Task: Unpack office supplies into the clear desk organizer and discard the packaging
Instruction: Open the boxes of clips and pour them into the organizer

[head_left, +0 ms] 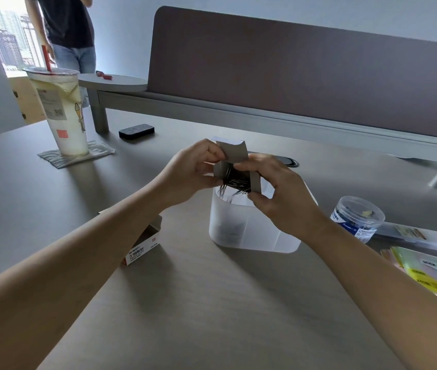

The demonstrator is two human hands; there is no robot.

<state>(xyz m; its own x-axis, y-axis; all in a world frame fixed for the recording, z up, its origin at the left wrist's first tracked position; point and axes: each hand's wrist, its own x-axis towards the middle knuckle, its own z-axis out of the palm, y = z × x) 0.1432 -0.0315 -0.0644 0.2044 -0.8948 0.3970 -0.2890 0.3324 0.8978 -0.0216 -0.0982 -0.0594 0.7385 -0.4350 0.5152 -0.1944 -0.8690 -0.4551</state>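
A small grey cardboard box (234,153) with its flaps open is tipped over the clear desk organizer (249,231) at the table's middle. My left hand (190,169) grips its left side and my right hand (278,190) grips its right side. Dark paper clips (232,181) spill from the box's mouth into the organizer's left compartment, where a dark heap lies at the bottom. A second paper clip box (145,244), white and red with an open flap, lies on the table under my left forearm.
A round clear tub of clips (357,218), a flat clear case (415,236) and sticky note pads (431,273) lie at the right. A tall drink cup (63,113) on a wrapper and a black eraser (136,131) sit far left. A person stands behind.
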